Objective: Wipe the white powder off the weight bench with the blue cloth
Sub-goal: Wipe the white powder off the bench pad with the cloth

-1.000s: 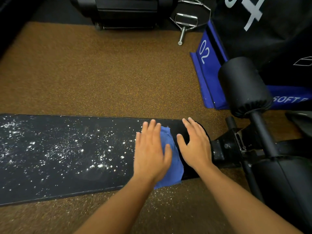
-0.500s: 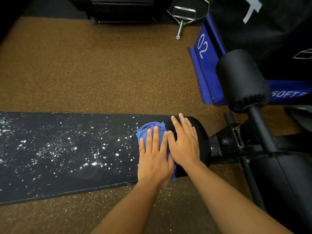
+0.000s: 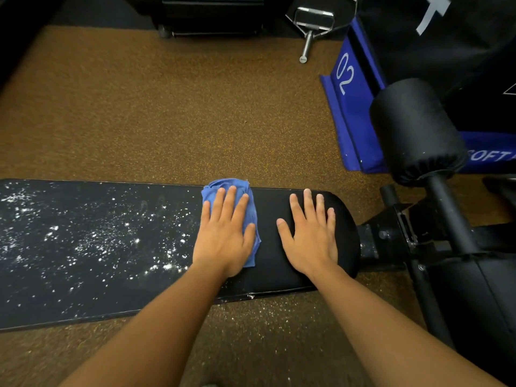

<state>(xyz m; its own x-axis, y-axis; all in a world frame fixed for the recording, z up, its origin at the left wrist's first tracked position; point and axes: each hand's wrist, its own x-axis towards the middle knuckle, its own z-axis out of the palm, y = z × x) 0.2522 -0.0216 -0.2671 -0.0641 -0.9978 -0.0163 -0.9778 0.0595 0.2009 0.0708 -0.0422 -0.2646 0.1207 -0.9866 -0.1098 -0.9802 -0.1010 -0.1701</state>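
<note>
Since the earlier frame the hands have drawn apart and the blue cloth (image 3: 245, 216) has slid up toward the far edge. Nearest, powder already speckles the floor (image 3: 265, 319). On the weight bench (image 3: 273, 277), the left hand (image 3: 224, 238) presses the cloth flat with straight fingers; the right hand (image 3: 310, 236) rests flat on bare pad. Leftward, white powder (image 3: 92, 236) lies thick; a bunched cloth may smear it or push more onto the floor

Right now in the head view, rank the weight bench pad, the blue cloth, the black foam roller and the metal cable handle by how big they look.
1. weight bench pad
2. black foam roller
3. blue cloth, though the left hand covers much of it
4. metal cable handle, farthest away, so its look is unsure
</note>
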